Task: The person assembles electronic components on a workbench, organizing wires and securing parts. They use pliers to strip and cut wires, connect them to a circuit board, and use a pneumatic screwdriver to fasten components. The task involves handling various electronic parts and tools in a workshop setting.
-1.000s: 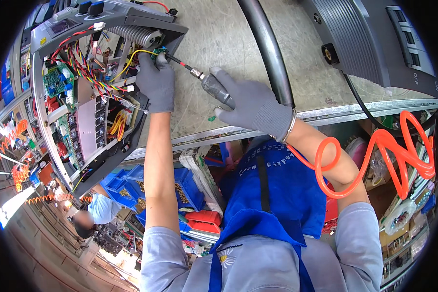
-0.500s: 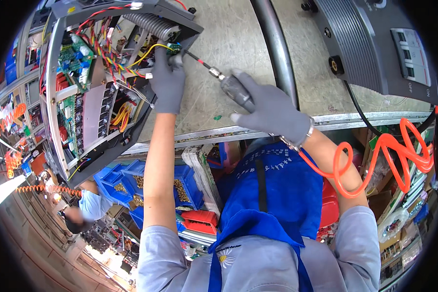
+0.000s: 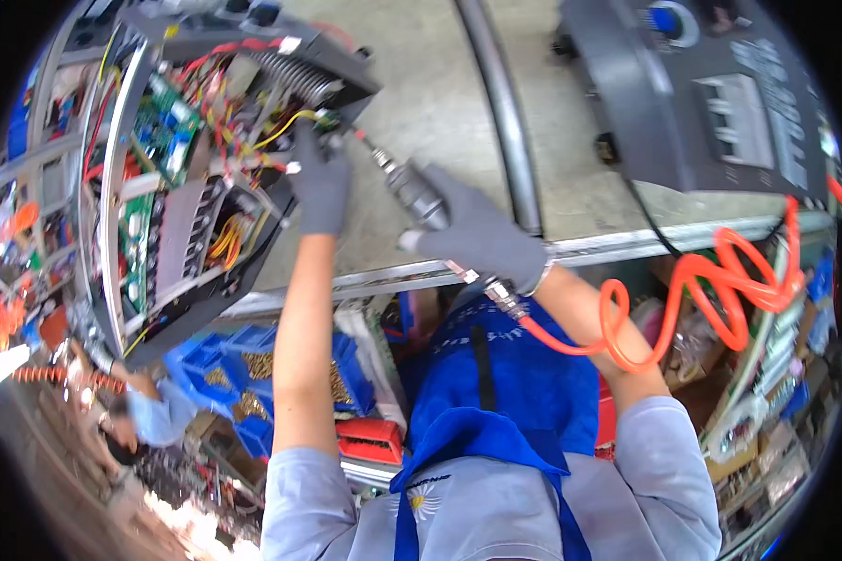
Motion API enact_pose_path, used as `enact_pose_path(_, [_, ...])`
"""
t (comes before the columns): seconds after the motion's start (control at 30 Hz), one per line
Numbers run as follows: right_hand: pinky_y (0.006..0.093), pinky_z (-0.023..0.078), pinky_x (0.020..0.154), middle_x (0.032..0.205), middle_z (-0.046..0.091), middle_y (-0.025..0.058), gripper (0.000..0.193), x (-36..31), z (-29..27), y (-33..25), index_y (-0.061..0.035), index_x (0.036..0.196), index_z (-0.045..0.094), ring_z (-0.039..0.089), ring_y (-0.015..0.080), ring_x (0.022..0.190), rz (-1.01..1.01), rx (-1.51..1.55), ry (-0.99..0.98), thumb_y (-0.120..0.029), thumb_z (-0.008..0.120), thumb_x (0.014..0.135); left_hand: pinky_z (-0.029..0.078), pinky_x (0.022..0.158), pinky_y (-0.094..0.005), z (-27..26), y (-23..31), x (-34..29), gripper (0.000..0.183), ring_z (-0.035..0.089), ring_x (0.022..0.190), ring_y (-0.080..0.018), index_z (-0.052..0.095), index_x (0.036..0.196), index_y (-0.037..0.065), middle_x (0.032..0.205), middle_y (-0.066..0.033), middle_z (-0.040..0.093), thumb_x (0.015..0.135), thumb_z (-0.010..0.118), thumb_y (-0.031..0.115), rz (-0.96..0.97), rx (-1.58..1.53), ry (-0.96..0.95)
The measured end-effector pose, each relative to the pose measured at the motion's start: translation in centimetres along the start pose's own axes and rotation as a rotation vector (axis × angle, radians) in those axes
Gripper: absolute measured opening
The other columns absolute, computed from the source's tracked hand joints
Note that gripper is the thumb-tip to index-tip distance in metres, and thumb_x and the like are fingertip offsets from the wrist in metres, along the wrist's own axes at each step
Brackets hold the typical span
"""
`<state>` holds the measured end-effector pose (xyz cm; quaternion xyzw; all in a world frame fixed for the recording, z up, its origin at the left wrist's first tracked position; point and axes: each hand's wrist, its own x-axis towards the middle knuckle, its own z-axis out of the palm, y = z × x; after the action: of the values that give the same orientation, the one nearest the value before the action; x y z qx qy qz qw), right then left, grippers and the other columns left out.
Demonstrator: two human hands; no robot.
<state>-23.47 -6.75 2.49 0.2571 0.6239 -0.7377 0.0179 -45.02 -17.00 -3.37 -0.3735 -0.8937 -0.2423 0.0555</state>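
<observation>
My right hand, in a grey glove, is wrapped around a dark air screwdriver. The tool's thin bit points up and left, with its tip at the edge of an opened metal equipment housing. My left hand, also gloved in grey, reaches to that same edge and pinches a small green circuit board with a yellow wire on it. Part of its fingers is hidden among the wires. A bundle of coloured wires and larger green boards fill the housing.
A coiled orange air hose runs from the screwdriver to the right. A dark equipment case stands on the metal bench beyond a metal tube. Blue bins of brass-coloured parts sit below; another person is at lower left.
My right hand and the screwdriver have moved left, with the bit closer to the housing edge. My left hand stays beside the small board. The whole view has shifted slightly.
</observation>
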Motion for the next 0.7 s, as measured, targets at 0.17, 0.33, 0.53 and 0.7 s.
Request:
enact_pose_path(0.17, [0.0357,0.042,0.092,0.12,0.052,0.0265,0.092,-7.6,-2.6,-2.0,0.0028,0.14,0.026,0.053,0.0297,0.107,0.019,-0.178,-0.035,-0.039,0.07,0.072,0.042,0.094,-0.0386,-1.1,-2.2,-1.1,0.075,0.052,0.114,-0.0378,0.03,0.141,0.006,0.128,-0.0244,0.051,0.076,0.064,0.019,0.008,0.04,-0.156])
enact_pose_path(0.33, [0.0254,0.047,0.053,0.094,0.057,0.0105,0.083,-22.0,-7.8,-5.6,-0.0042,0.141,0.029,0.056,0.0118,0.063,0.366,0.057,0.044,-0.032,0.069,0.074,0.044,0.09,-0.0301,-4.6,4.7,-3.3,0.057,0.056,0.11,-0.0251,0.029,0.14,0.002,0.127,-0.02,0.053,0.087,0.051,0.002,-0.189,-0.364,-0.147])
enact_pose_path(0.53, [0.0203,0.043,0.041,0.067,0.052,-0.0001,0.046,-38.5,-12.9,-7.0,-0.0062,0.117,0.051,0.051,0.0066,0.049,0.478,0.498,0.668,-0.031,0.062,0.081,0.046,0.088,-0.0327,-7.1,10.0,-9.4,0.055,0.056,0.105,-0.0251,0.03,0.139,0.002,0.122,-0.0202,0.055,0.088,0.05,0.002,-0.249,-0.488,-0.133])
enact_pose_path(0.7, [0.0228,0.043,0.043,0.063,0.05,-0.0015,0.026,-39.8,-22.3,-0.6,-0.0105,0.088,0.052,0.05,0.0096,0.051,-0.076,1.109,0.579,-0.036,0.055,0.089,0.047,0.082,-0.0303,-5.9,11.0,-12.3,0.051,0.058,0.099,-0.0219,0.034,0.138,0.002,0.12,-0.0185,0.057,0.089,0.05,0.005,-0.329,-0.521,-0.08])
